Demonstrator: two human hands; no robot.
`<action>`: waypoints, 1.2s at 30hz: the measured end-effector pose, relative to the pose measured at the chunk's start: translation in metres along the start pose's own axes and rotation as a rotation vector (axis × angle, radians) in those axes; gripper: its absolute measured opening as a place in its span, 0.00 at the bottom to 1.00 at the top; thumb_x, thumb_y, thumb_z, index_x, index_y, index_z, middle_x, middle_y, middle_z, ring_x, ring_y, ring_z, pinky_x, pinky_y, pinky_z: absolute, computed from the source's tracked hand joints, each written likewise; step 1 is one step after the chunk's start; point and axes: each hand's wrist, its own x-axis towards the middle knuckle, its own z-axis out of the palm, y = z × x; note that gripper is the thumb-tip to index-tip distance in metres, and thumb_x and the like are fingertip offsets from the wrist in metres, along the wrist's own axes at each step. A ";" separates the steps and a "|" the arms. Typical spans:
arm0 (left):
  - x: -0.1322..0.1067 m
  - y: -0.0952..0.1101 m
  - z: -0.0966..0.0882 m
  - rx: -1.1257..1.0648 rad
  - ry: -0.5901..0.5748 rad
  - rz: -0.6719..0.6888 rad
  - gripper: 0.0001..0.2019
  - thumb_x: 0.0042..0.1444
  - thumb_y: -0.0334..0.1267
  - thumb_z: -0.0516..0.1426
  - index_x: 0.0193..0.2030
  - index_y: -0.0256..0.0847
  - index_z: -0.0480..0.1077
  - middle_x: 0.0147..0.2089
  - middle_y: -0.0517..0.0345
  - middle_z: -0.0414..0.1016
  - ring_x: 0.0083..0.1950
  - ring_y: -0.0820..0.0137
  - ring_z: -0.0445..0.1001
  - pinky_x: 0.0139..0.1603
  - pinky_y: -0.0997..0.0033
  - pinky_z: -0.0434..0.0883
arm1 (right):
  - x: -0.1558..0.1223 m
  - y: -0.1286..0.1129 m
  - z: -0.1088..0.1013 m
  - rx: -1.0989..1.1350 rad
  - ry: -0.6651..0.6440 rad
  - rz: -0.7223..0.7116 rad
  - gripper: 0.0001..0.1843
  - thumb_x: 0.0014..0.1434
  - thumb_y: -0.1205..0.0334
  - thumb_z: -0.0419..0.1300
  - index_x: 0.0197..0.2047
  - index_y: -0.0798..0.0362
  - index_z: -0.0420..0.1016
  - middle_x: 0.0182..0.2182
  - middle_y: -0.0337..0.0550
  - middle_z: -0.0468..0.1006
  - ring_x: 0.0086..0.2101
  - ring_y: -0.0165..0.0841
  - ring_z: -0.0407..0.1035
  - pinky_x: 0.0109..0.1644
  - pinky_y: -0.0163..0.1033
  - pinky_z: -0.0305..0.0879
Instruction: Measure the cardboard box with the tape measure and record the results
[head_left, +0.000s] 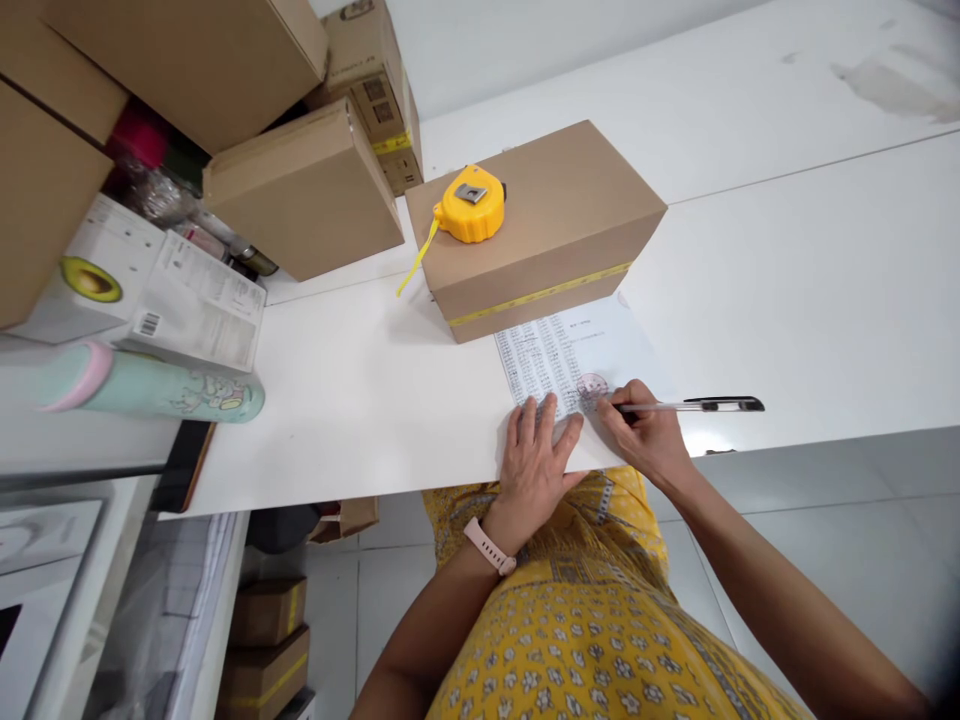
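A printed paper sheet (611, 340) with columns of text and a round reddish stamp lies near the table's front edge. My right hand (649, 430) grips a pen (724, 404) with a clear barrel and black cap end, its tip hidden at the sheet's lower part. Flat on the lower left of that paper rests my left hand (538, 455), fingers spread. Just beyond, a brown cardboard box (562, 200) with yellow tape overlaps the top of the sheet. On the box sits a yellow tape measure (472, 205), its strap hanging over the left side.
Stacked cardboard boxes (300, 200) crowd the back left of the white table (337, 400). A mint green bottle (172, 385) lies on its side by a white box with an avocado picture (199, 300). More taped boxes (262, 665) stand below, beside the floor tiles.
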 end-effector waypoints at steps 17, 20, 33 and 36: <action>0.000 0.000 0.000 0.004 -0.001 -0.004 0.40 0.59 0.61 0.64 0.72 0.44 0.63 0.77 0.40 0.58 0.76 0.45 0.59 0.73 0.43 0.62 | 0.001 -0.004 -0.002 -0.013 -0.008 -0.004 0.18 0.63 0.49 0.64 0.27 0.47 0.64 0.18 0.32 0.62 0.19 0.28 0.55 0.21 0.37 0.51; 0.000 0.000 0.000 -0.004 0.006 -0.004 0.40 0.58 0.60 0.65 0.72 0.44 0.64 0.77 0.40 0.58 0.75 0.45 0.60 0.74 0.43 0.62 | 0.001 -0.003 -0.002 -0.005 -0.010 -0.006 0.18 0.63 0.49 0.64 0.27 0.47 0.64 0.18 0.32 0.62 0.19 0.28 0.55 0.21 0.37 0.50; 0.000 0.000 -0.001 -0.007 0.014 -0.001 0.40 0.58 0.60 0.65 0.72 0.43 0.64 0.77 0.40 0.58 0.75 0.44 0.61 0.74 0.43 0.62 | -0.001 -0.001 -0.001 -0.006 0.002 0.021 0.18 0.63 0.49 0.64 0.27 0.47 0.65 0.18 0.33 0.63 0.19 0.28 0.55 0.21 0.37 0.50; 0.000 0.000 0.000 -0.005 0.019 -0.001 0.40 0.58 0.60 0.65 0.72 0.43 0.63 0.77 0.39 0.58 0.75 0.44 0.60 0.73 0.43 0.62 | 0.000 -0.003 -0.001 0.002 0.008 0.017 0.18 0.62 0.49 0.65 0.27 0.47 0.65 0.17 0.32 0.63 0.19 0.28 0.56 0.21 0.36 0.51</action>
